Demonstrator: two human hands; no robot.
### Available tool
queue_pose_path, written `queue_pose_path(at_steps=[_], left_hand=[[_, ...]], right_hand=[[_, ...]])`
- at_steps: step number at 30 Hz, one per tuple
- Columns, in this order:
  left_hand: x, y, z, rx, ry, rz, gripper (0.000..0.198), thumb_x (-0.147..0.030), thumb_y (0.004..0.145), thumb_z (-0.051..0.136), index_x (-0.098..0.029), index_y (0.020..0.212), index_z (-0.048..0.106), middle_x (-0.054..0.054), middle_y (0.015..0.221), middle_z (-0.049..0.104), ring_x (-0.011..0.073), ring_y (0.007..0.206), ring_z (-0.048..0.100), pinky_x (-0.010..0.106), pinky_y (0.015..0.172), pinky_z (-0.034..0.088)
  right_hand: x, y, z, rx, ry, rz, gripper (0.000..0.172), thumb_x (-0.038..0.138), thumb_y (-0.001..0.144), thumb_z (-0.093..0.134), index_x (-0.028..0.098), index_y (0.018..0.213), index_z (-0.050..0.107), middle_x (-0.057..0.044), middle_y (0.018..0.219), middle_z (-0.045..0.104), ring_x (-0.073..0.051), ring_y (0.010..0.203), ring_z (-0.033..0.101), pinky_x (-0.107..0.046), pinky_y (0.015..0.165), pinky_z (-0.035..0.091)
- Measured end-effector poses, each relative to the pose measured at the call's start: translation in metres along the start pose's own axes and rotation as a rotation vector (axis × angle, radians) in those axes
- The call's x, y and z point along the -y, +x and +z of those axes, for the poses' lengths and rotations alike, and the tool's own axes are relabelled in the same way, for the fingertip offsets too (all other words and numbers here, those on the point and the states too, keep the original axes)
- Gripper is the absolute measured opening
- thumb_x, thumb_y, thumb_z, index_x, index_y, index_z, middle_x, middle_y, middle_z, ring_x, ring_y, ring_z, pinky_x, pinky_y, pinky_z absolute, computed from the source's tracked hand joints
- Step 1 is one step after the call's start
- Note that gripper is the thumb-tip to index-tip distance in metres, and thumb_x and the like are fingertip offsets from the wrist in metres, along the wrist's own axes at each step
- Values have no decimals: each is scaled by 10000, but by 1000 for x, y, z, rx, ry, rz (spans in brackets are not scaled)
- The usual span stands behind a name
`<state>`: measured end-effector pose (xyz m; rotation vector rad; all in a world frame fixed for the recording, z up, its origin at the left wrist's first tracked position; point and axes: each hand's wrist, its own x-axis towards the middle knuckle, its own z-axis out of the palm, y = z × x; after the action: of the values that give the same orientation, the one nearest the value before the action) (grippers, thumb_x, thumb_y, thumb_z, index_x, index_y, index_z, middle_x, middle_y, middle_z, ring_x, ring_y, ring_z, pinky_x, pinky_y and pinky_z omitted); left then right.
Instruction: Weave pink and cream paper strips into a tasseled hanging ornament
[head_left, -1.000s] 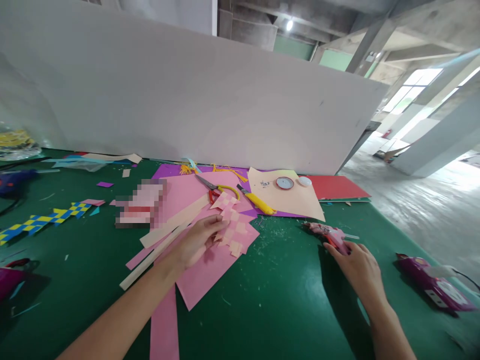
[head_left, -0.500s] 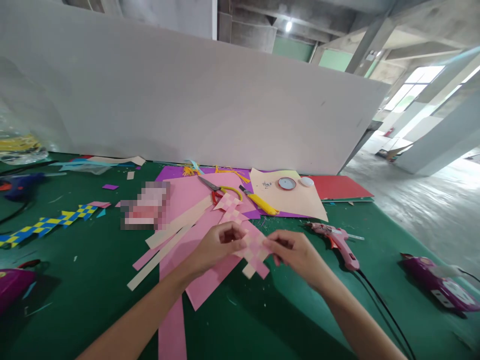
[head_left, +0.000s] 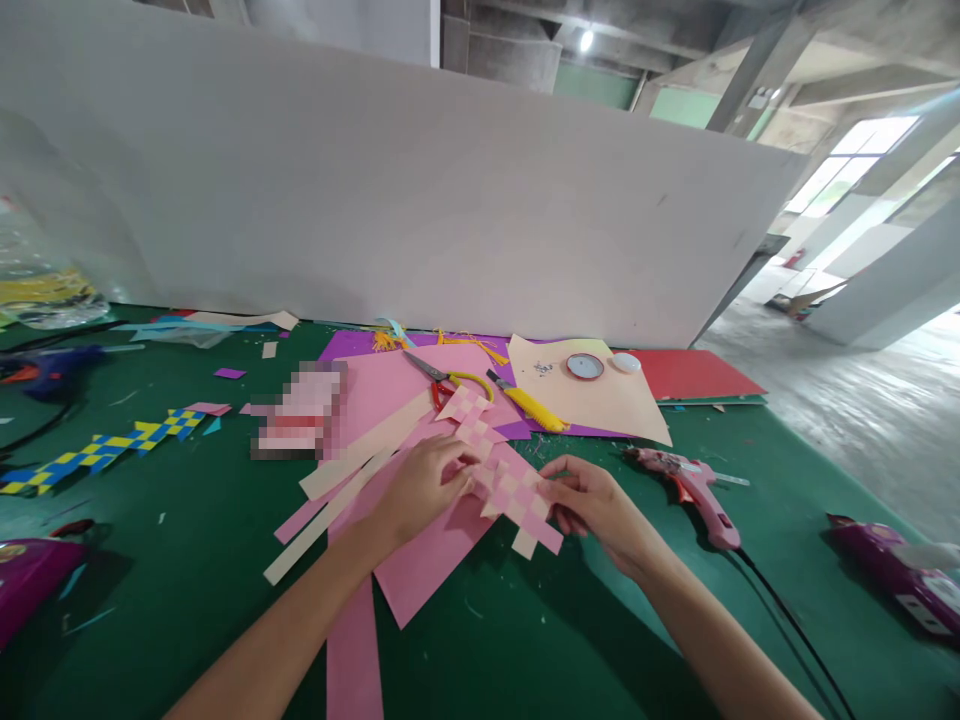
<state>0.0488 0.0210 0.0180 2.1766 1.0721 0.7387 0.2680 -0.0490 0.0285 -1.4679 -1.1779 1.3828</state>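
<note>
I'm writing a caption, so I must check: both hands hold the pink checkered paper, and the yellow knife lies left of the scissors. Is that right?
One thing is wrong: in the head view, the yellow knife lies right of the scissors, not left. The left hand and right hand do both hold the pink checkered paper.

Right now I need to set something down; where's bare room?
Mostly bare green tabletop lies between the long pink paper strip and right forearm, and between the pink glue gun and purple plastic device. Crowded: centre, with woven checkered paper, pink sheets and metal scissors.
</note>
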Motion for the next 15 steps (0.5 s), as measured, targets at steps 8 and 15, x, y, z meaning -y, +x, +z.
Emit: queue_pose_path(at_steps=[8, 15], left_hand=[[11, 0, 7, 65, 144, 105, 133, -172, 839, 568, -246, 892, 665, -9, 982, 687, 185, 946, 584, 345, 878, 418], [12, 0, 9, 66, 145, 109, 109, -229, 859, 561, -243, 905, 659, 0, 982, 680, 189, 949, 580, 349, 866, 431]], right_hand=[[-16, 6, 14, -33, -87, 77, 208, 340, 731, 635, 154, 795, 567, 80, 440, 493, -47, 319, 399, -164, 320, 201], [-27, 10, 16, -33, -142, 65, 139, 294, 737, 597, 162, 772, 570, 47, 552, 588, -51, 304, 462, -161, 310, 221]])
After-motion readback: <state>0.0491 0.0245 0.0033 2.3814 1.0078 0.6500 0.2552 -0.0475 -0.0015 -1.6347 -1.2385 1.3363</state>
